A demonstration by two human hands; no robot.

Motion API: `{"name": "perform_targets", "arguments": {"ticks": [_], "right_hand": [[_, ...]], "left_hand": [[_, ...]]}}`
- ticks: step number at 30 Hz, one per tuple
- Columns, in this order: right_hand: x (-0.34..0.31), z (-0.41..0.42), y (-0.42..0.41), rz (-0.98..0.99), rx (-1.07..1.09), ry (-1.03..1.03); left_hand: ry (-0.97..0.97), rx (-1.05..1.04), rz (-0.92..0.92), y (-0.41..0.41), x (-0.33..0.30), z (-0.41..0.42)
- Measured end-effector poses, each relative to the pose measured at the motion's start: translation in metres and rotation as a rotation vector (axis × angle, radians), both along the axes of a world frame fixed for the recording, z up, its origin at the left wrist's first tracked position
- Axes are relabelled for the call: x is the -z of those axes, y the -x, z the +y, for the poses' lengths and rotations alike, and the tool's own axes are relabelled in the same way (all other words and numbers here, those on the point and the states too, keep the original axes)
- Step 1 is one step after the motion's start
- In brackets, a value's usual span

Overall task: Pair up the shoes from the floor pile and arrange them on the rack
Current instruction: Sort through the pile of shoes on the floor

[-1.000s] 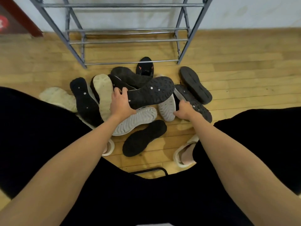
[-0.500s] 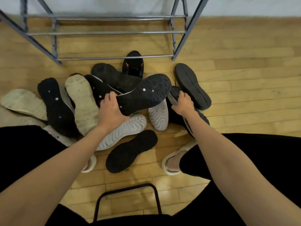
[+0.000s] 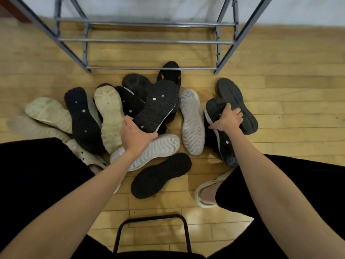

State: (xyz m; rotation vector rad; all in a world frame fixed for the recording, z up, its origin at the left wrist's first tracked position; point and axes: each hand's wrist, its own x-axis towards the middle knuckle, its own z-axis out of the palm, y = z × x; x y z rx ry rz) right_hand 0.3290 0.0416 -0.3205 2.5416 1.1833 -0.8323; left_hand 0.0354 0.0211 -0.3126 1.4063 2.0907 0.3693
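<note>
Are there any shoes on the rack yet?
No, the rack bars are bare; all shoes lie on the floor.

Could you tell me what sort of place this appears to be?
Probably a home entryway or hallway: a grey metal-tube shoe rack stands against a pale wall on light wooden plank flooring, with a mixed pile of worn shoes before it.

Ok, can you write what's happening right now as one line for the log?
step: picking pair | left hand: grips black shoe | right hand: grips dark shoe | rack: no shoes on visible bars
</note>
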Motion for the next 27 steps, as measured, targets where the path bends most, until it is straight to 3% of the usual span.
{"name": "perform_targets", "arguments": {"ticks": [5, 9, 16, 22, 27], "right_hand": [[-0.042, 0.0, 0.024, -0.056, -0.199, -0.193], [-0.073, -0.003, 0.052, -0.155, -0.707, -0.384], [-0.081, -0.018, 0.088, -0.153, -1.503, -0.611], [-0.075, -0.017, 0.116, -0.148, -1.598, -0.494], [-0.08, -0.006, 0.132, -0.122, -1.521, -0.445]], "left_hand": [[0.116, -0.016, -0.02, -0.014, -0.001, -0.015], [0.267, 0.1, -0.057, -0.009, -0.002, -0.014], [0.449, 0.012, -0.43, 0.041, -0.011, 0.005], [0.647, 0.309, -0.621, 0.071, -0.035, 0.005], [0.612, 0.286, -0.749, 0.066, -0.038, -0.001]]}}
